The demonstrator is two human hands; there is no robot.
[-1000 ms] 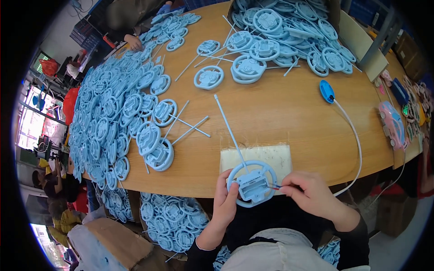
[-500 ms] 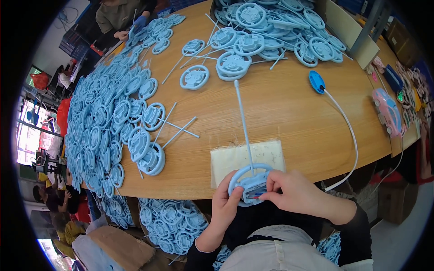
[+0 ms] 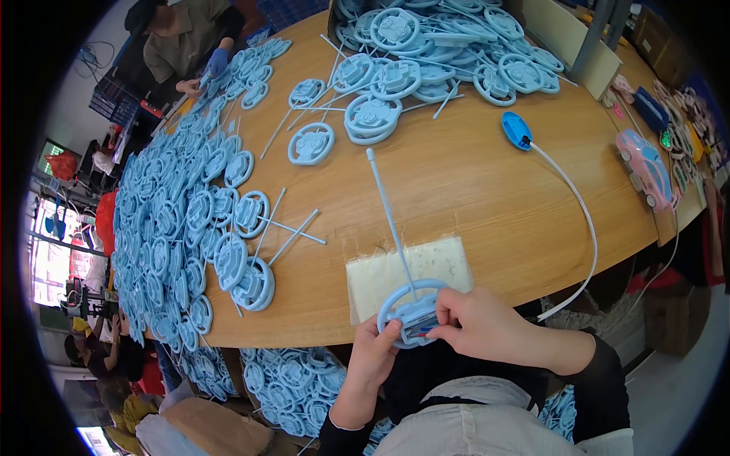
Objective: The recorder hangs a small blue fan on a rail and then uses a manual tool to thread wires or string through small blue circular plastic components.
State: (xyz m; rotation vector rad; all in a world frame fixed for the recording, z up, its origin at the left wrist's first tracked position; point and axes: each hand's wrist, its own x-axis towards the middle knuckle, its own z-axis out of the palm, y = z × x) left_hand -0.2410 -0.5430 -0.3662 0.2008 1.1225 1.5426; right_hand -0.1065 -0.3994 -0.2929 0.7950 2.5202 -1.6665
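Observation:
My left hand (image 3: 370,356) grips the left rim of a light blue toy steering-wheel controller (image 3: 413,285), its thumb on the front. A long thin light blue antenna (image 3: 388,213) rises from the controller toward the far side of the table. Bent over the controller's right side, my right hand (image 3: 487,330) has its thumb and fingers closed at a recess in the middle. Something small, red and blue, shows in the recess by the thumb tip; my fingers partly hide it. Under the antenna, a pale sheet (image 3: 441,262) is taped to the table.
A heap of similar controllers (image 3: 163,220) covers the table's left; another pile (image 3: 441,45) lies at the back. A blue oval device (image 3: 516,131) with a white cable (image 3: 582,205) and a pink toy car (image 3: 645,171) are at right. A co-worker (image 3: 182,45) handles parts far left.
My view has shifted slightly, and the controller has tilted a little in my hands. Both hands keep their places on it. The co-worker's hands have moved lower.

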